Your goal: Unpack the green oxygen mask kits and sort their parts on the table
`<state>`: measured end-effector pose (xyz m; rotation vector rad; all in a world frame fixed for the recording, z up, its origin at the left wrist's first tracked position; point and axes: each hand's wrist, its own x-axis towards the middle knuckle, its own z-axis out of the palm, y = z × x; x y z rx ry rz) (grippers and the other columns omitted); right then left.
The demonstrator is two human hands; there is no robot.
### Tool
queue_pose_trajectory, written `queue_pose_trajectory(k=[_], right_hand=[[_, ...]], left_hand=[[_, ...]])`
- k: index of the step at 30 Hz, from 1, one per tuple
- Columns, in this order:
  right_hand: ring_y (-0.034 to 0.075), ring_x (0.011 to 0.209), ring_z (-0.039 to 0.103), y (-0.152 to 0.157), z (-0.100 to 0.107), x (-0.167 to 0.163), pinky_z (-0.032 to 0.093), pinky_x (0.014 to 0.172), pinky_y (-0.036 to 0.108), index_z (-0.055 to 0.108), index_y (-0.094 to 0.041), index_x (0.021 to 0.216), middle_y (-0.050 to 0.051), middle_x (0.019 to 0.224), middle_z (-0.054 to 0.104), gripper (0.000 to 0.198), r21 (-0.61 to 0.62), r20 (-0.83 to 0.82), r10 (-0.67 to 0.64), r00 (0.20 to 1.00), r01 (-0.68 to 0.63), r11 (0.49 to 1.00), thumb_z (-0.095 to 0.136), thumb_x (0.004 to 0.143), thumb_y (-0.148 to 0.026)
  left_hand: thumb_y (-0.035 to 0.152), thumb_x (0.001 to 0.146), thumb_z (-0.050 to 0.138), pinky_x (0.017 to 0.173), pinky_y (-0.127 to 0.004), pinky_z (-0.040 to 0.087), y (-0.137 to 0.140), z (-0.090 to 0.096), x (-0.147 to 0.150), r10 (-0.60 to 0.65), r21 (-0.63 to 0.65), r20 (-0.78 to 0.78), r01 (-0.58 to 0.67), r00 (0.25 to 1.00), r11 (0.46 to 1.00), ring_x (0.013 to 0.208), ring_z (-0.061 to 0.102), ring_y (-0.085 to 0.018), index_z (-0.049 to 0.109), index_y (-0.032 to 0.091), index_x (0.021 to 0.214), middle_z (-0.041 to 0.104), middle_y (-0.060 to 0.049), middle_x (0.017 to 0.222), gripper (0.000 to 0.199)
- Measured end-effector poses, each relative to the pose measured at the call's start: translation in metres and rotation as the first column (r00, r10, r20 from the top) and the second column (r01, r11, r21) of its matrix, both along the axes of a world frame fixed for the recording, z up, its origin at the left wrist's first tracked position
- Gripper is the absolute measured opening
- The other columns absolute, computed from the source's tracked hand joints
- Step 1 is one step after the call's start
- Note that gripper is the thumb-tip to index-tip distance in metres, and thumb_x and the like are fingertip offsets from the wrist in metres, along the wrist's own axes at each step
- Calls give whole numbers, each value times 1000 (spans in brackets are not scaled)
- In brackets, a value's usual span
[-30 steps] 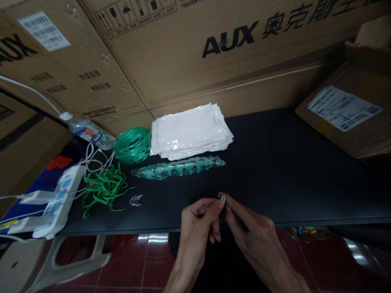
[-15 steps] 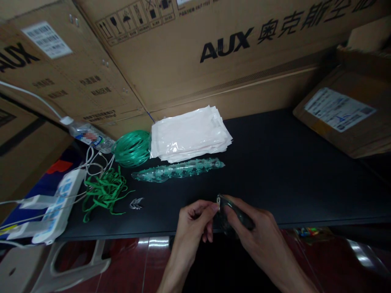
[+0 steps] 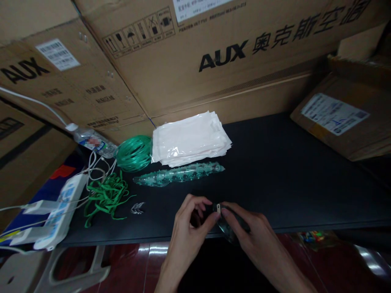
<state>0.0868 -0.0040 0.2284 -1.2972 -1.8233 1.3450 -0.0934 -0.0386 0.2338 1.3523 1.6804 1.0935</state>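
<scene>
In my right hand (image 3: 249, 226) is a dark, see-through curved piece (image 3: 226, 230), its exact kind unclear. A small pale tab with a hole (image 3: 218, 208) shows at its upper end, between my two hands. The thumb of my left hand (image 3: 192, 224) meets this tab, and the left index finger curls above a black part beside it. Both hands are closed, over the front edge of the black table (image 3: 259, 175). Beyond them lies a clear green, knobbly long piece (image 3: 180, 174). Several thin silvery curved bits (image 3: 137, 208) rest to the left.
A stack of white packets (image 3: 191, 138) lies against the large cartons (image 3: 171, 73). Left of it are a green coil (image 3: 134, 152), green strips (image 3: 108, 193), a plastic bottle (image 3: 94, 142) and a white power strip (image 3: 65, 211) with cables. An opened carton (image 3: 336, 134) stands at right.
My left index finger has lifted and spread from the thumb, and the tab now shows more fully. The right hand keeps its hold. The view has tilted slightly.
</scene>
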Motion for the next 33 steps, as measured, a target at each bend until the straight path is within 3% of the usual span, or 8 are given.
queue_pose_trajectory(k=[4,7,10,13,17,22,26,33], right_hand=[[26,100,73,2,1,2,55,88,35,69,-23,118,6,93,77,40,-126,-52,37,998,-44,991,46,103,-52],[20,77,69,4,7,5,54,72,29,63,-23,115,-1,72,67,40,-261,-153,70,986,-109,959,43,104,-55],[16,68,63,3,11,8,51,64,26,59,-25,115,-2,79,66,34,-318,-224,94,970,-163,934,49,102,-54],[17,89,67,1,11,10,52,81,28,58,-28,121,0,101,71,27,-255,-209,143,967,-195,947,61,97,-40],[21,115,65,0,8,12,48,101,35,57,-29,130,4,125,69,41,-166,-128,134,983,-155,974,65,90,-28],[19,90,71,1,12,13,54,80,28,64,-28,120,1,97,74,26,-141,-67,156,985,-164,976,62,94,-30],[14,68,64,-1,16,11,48,64,23,65,-25,112,-4,72,68,18,-163,-21,170,985,-171,972,56,100,-33],[15,76,66,2,22,9,48,72,23,70,-23,106,-2,82,70,18,-106,-9,195,981,-195,975,55,100,-32]], left_hand=[[24,95,72,102,-30,50,3,10,-10,-241,93,-68,247,968,965,117,64,-19,75,33,119,71,-2,125,26],[26,91,76,101,-29,53,5,16,-16,-348,48,-32,349,937,936,115,68,-19,76,32,121,74,-2,122,30],[25,90,77,99,-27,54,5,16,-19,-338,-10,-27,337,941,941,113,70,-19,75,33,123,75,-1,123,34],[24,89,79,97,-26,55,5,14,-20,-302,-2,-25,302,953,953,108,72,-18,75,32,122,77,0,117,34],[25,88,80,96,-26,56,4,9,-21,-304,63,-4,304,953,951,106,73,-18,77,31,119,78,-1,115,32],[23,90,78,97,-27,57,1,5,-22,-312,139,-40,314,949,939,109,73,-19,77,30,120,78,-2,120,31],[21,88,80,95,-28,58,-2,5,-20,-320,178,-63,326,945,929,108,74,-20,75,30,125,78,-4,121,39],[12,86,79,95,-31,60,-4,4,-15,-291,193,-35,292,956,937,107,75,-21,76,27,123,78,-6,120,40]])
